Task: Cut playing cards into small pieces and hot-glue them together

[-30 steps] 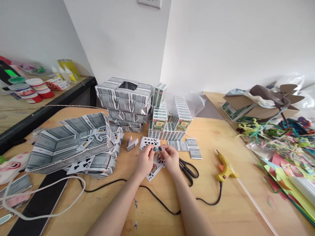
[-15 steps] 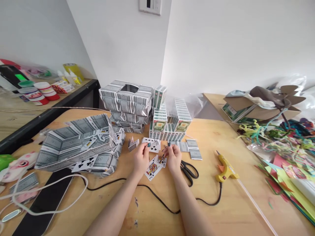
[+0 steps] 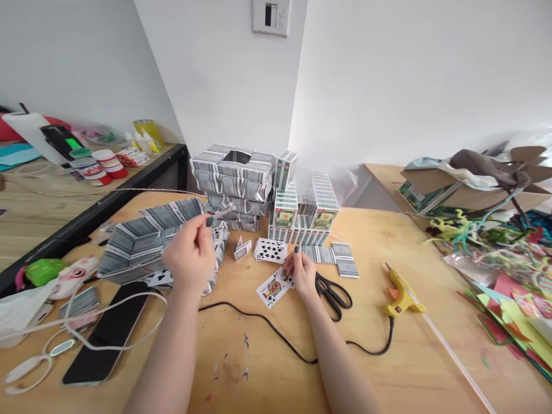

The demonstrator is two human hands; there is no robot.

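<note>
My left hand [image 3: 192, 253] is raised in front of the open tray made of cards [image 3: 138, 241], its fingers pinching a small folded card piece [image 3: 224, 211] that is blurred. My right hand [image 3: 301, 270] is low over the table with its fingers pinched together; what they hold, if anything, is too small to name. Face cards [image 3: 272, 288] lie just left of it, and black scissors [image 3: 332, 296] are at its right. A pile of spade cards [image 3: 271, 250] sits behind, beside a small folded card [image 3: 242, 249].
Stacked card-covered boxes [image 3: 235, 178] and card packs [image 3: 321, 201] stand at the back. A yellow glue gun [image 3: 402, 296] lies at the right, its black cord crossing the front. A phone [image 3: 107, 336] and white cable lie left; colourful craft scraps [image 3: 509, 310] lie far right.
My left hand has moved left and up from the cards, now with the small piece. My right hand stays near the face cards. The view has shifted slightly left.
</note>
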